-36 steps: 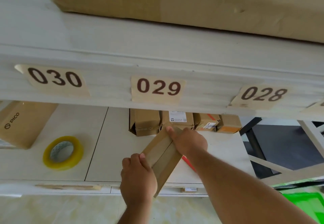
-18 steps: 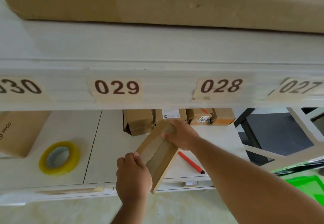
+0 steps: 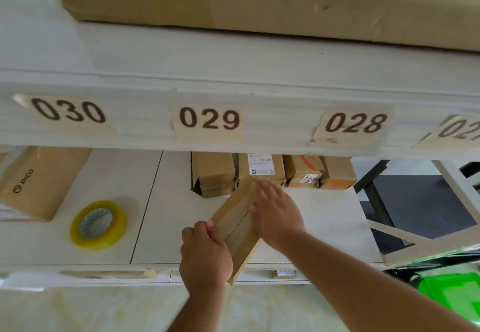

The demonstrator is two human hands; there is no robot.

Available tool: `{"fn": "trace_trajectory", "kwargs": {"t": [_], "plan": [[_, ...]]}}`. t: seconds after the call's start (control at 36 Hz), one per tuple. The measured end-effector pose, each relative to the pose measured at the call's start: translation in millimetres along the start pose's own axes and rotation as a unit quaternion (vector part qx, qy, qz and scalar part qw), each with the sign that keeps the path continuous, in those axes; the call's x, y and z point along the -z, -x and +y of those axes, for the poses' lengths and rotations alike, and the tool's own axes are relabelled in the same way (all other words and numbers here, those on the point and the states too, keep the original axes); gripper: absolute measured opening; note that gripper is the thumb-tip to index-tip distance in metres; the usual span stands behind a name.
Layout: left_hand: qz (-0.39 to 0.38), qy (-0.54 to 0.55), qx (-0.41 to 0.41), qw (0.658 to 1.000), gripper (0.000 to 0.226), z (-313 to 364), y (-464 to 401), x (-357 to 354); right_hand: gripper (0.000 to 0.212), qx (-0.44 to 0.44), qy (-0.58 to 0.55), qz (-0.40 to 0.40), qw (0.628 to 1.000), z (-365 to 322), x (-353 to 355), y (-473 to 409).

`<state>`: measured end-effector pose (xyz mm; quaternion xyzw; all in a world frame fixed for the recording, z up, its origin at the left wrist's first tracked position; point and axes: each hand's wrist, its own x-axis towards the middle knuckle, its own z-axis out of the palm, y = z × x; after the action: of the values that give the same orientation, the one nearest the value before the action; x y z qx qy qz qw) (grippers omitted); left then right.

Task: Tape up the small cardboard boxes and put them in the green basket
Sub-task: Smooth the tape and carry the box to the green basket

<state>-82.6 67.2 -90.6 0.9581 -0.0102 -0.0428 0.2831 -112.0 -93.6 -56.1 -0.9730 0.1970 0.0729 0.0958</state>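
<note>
Large carton (image 3: 259,2) on top shelf, 12 o'clock. PICO box (image 3: 33,183) at 9 o'clock. Small cardboard box (image 3: 237,228) centre, tilted, above lower shelf (image 3: 161,215). Green basket (image 3: 454,292) at 4 o'clock. Tape roll (image 3: 98,224) at 8 o'clock. Right hand (image 3: 275,209) lies flat on box top, fingers straight. Left hand (image 3: 205,256) grips near end.

A box (image 3: 237,224) is sitting at lower centre between the left hand (image 3: 205,256) below it and the right hand (image 3: 276,211) at its right. A tape roll (image 3: 98,224) is lying at left, four boxes (image 3: 272,172) are standing behind, and a basket (image 3: 457,296) is sitting at lower right.
</note>
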Motion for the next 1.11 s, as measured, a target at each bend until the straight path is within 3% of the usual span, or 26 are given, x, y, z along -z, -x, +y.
{"fn": "trace_trajectory", "kwargs": {"t": [0.11, 0.25, 0.39, 0.47, 0.61, 0.83, 0.97, 1.11], "plan": [[-0.006, 0.002, -0.003, 1.0, 0.055, -0.5, -0.8, 0.3, 0.057, 0.097, 0.0, -0.047, 0.994, -29.5, -22.4, 44.9], [-0.001, 0.009, -0.01, 1.0, 0.051, -1.5, -1.5, 0.1, 0.053, 0.161, -0.132, -0.072, 0.975, -33.3, -21.9, 69.0], [-0.004, 0.001, -0.018, 1.0, 0.058, -0.9, -0.4, -0.6, 0.062, 0.234, 0.008, -0.075, 0.969, -4.5, -23.0, 50.6], [-0.011, -0.005, -0.015, 1.0, 0.056, -1.7, -0.8, -0.3, 0.068, 0.163, 0.053, -0.027, 0.985, 5.0, -23.1, 35.6], [-0.012, -0.005, -0.006, 1.0, 0.059, -2.7, -2.5, -1.0, 0.084, 0.069, 0.059, -0.045, 0.995, 9.4, -13.8, 3.9], [-0.008, -0.005, -0.003, 1.0, 0.066, -0.2, -3.0, -2.4, 0.097, 0.0, 0.008, -0.029, 1.0, 6.2, -16.4, -8.2], [-0.006, -0.005, -0.005, 1.0, 0.054, 1.5, -1.4, -0.8, 0.125, -0.121, -0.095, -0.037, 0.987, 6.0, -4.9, -10.2], [-0.009, -0.007, 0.0, 1.0, 0.051, 0.5, -2.0, -2.4, 0.129, -0.14, -0.076, -0.034, 0.987, -3.9, -1.4, 1.7]]}}
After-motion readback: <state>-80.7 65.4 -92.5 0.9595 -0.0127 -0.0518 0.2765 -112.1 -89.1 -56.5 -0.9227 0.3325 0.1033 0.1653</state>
